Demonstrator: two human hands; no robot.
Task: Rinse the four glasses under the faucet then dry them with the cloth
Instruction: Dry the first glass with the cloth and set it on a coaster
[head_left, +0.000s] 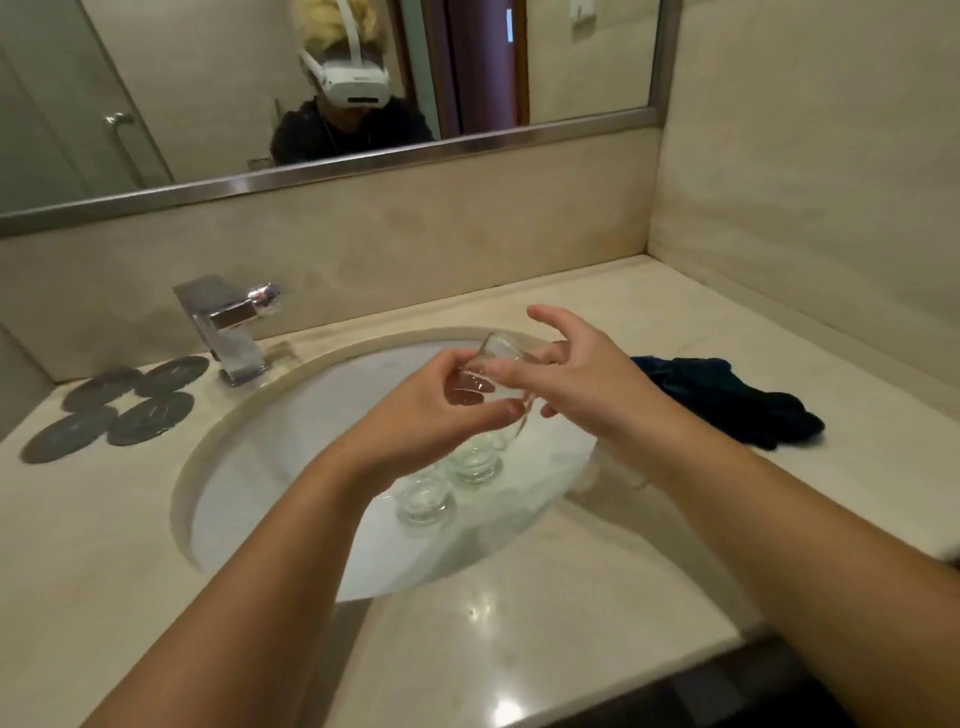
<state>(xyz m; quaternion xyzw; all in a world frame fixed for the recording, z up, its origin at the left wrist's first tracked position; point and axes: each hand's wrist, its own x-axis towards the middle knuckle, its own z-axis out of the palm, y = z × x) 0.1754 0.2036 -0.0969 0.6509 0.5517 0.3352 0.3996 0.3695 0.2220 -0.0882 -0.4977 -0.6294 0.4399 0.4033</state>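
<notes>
A clear glass (491, 364) is tilted over the white sink (291, 447), and my left hand (431, 410) grips it from the left. My right hand (576, 369) touches its right side with fingers spread; some fingers seem to reach into the glass. Below my hands, two more clear glasses stand in the basin: one (475, 460) further back, one (423, 499) nearer. A chrome faucet (228, 327) stands at the sink's back left; no water stream shows. A dark blue cloth (727, 400) lies crumpled on the counter to the right.
Several dark round coasters (124, 405) lie on the beige counter left of the faucet. A mirror runs along the back wall, and a side wall closes the counter on the right. The counter's front edge is near at the bottom right.
</notes>
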